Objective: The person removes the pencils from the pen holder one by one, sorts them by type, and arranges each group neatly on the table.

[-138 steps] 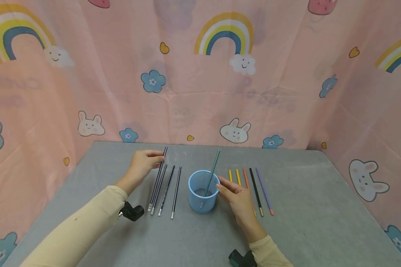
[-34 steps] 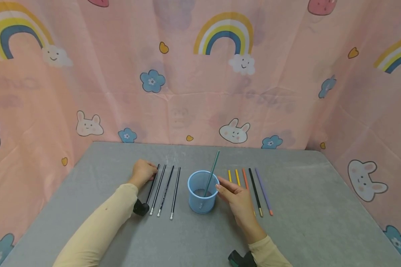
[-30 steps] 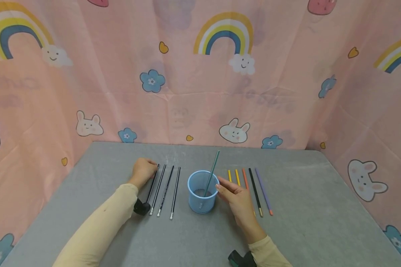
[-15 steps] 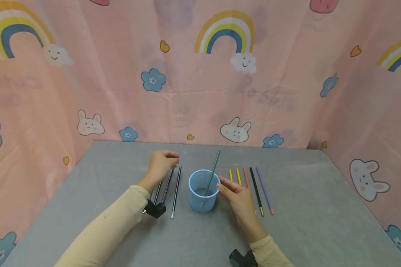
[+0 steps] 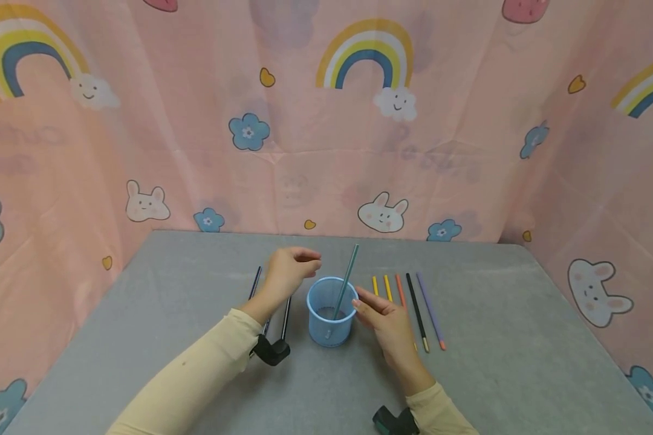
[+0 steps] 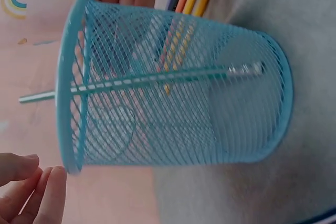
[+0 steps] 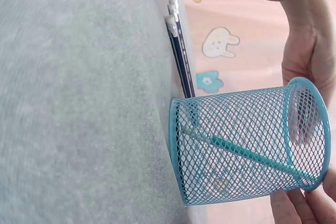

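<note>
A light blue mesh pencil cup point(image 5: 329, 333) stands on the grey table with a green pencil point(image 5: 349, 275) leaning inside, its metal end down. My right hand point(image 5: 383, 317) grips the cup at its right side, thumb at the rim. My left hand point(image 5: 287, 273) is raised just beyond the cup's left rim, fingers loosely bent and nothing between them. In the left wrist view its fingertips point(image 6: 55, 182) are right by the rim. Dark striped pencils point(image 5: 255, 281) lie left of the cup, partly hidden by the left wrist; the right wrist view shows their erasers point(image 7: 171, 19).
Right of the cup lie two yellow pencils point(image 5: 387, 288), an orange pencil point(image 5: 399, 291), a black pencil point(image 5: 416, 311) and a purple pencil point(image 5: 430, 309), some partly behind the right hand. A pink patterned cloth point(image 5: 305, 175) hangs behind the table point(image 5: 511, 338).
Earlier my left hand held a dark pencil and laid it at the left end of the row. It let go and has moved right to the cup. The right hand has stayed at the cup.
</note>
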{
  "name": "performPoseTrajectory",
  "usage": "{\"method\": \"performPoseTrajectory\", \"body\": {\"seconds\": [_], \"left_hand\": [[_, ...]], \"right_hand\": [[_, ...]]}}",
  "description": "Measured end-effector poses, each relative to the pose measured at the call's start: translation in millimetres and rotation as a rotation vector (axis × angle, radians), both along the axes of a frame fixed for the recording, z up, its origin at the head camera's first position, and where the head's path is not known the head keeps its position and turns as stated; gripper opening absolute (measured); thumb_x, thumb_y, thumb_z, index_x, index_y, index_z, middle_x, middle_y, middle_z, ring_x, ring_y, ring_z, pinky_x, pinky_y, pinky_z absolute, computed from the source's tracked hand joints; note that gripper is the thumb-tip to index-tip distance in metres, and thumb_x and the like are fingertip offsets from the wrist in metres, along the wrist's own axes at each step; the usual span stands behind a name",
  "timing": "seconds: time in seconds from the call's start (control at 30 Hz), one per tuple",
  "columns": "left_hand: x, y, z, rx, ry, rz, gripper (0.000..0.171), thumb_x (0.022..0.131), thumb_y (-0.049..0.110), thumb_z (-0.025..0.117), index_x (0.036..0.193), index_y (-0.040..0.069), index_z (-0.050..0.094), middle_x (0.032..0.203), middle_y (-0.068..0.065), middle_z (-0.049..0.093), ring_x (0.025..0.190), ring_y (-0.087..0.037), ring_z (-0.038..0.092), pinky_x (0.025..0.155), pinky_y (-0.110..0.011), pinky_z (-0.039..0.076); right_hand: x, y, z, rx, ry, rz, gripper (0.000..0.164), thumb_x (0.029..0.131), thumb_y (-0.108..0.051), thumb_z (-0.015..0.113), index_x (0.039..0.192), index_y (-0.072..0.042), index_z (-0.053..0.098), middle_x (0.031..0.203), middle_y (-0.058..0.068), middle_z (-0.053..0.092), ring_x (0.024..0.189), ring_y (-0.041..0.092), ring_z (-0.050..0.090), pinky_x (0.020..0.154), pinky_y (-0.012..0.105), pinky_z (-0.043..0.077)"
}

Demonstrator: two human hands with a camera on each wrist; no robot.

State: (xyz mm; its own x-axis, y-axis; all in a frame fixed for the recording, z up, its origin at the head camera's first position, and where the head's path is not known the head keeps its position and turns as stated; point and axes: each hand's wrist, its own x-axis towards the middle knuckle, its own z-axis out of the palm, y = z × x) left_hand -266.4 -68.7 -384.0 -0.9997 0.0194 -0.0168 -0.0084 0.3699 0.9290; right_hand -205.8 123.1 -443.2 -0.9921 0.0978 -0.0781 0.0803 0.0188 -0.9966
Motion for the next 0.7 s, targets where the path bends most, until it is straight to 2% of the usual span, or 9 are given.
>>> {"method": "performPoseTrajectory", "body": {"seconds": [0.27, 0.4, 0.6, 0.7], "left_hand": [[2.4, 13, -3.0, 0.001, 0.035, -0.053, 0.018, 0.091, 0.012, 0.072, 0.107, 0.005, 0.075, 0.107, -0.011, 0.076, 0.095, -0.023, 0.073, 0.083, -0.033, 0.061], [3.4, 17, -3.3, -0.005, 0.045, -0.070, 0.017, 0.091, 0.014, 0.072, 0.106, 0.007, 0.076, 0.105, -0.009, 0.076, 0.098, -0.021, 0.071, 0.083, -0.034, 0.060], [5.3, 21, -1.8, 0.047, 0.006, -0.085, 0.018, 0.091, 0.014, 0.072, 0.107, 0.006, 0.075, 0.106, -0.009, 0.076, 0.098, -0.022, 0.072, 0.087, -0.036, 0.060], [6.3, 22, -1.4, 0.043, 0.001, -0.096, 0.020, 0.091, 0.016, 0.072, 0.108, 0.006, 0.075, 0.107, -0.010, 0.076, 0.098, -0.021, 0.072, 0.087, -0.036, 0.060]], "right_hand": [[-0.1, 0, -0.9, -0.004, 0.001, 0.006, 0.035, 0.094, -0.011, 0.069, 0.128, -0.002, 0.066, 0.130, 0.018, 0.066, 0.108, 0.013, 0.070, 0.087, 0.026, 0.058], [-0.1, 0, -1.4, -0.012, 0.003, 0.000, 0.036, 0.093, -0.011, 0.070, 0.127, -0.002, 0.066, 0.129, 0.017, 0.067, 0.106, 0.011, 0.071, 0.086, 0.025, 0.058], [0.3, 0, -0.5, -0.024, -0.003, -0.002, 0.037, 0.092, -0.012, 0.072, 0.127, -0.002, 0.067, 0.128, 0.016, 0.067, 0.103, 0.007, 0.070, 0.087, 0.025, 0.058], [-0.3, 0, -0.6, -0.027, -0.002, -0.002, 0.037, 0.092, -0.012, 0.071, 0.127, -0.002, 0.067, 0.128, 0.016, 0.067, 0.104, 0.008, 0.070, 0.087, 0.025, 0.058]]}}
